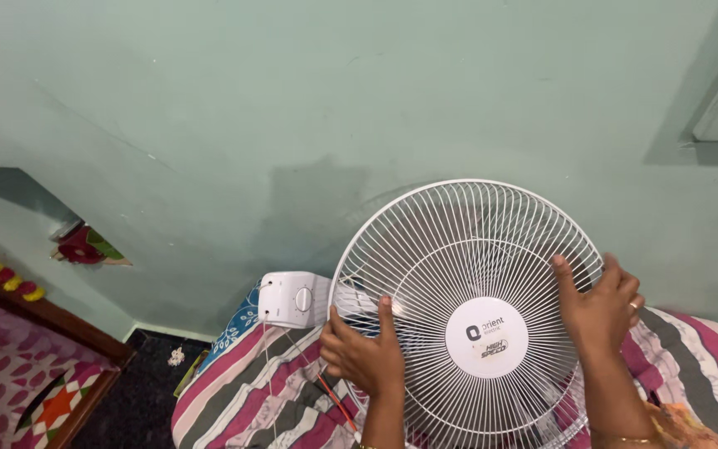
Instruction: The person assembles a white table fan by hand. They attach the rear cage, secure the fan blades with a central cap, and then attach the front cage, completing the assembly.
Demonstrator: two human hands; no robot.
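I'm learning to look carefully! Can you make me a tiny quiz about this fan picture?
1. True or false: both hands touch the white fan grille.
2. What colour is the wall? A) green B) red C) black
3. What has a round knob, left of the grille?

Key:
1. True: the left hand and right hand press flat on its wires.
2. A
3. The white control box.

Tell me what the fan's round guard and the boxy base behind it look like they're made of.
Fan guard: thin white wires fanning out from a round hub, probably coated metal, with a slight sheen. The left hand and right hand press on it. Control box: smooth, matte white casing with rounded corners and a dial, likely moulded plastic.
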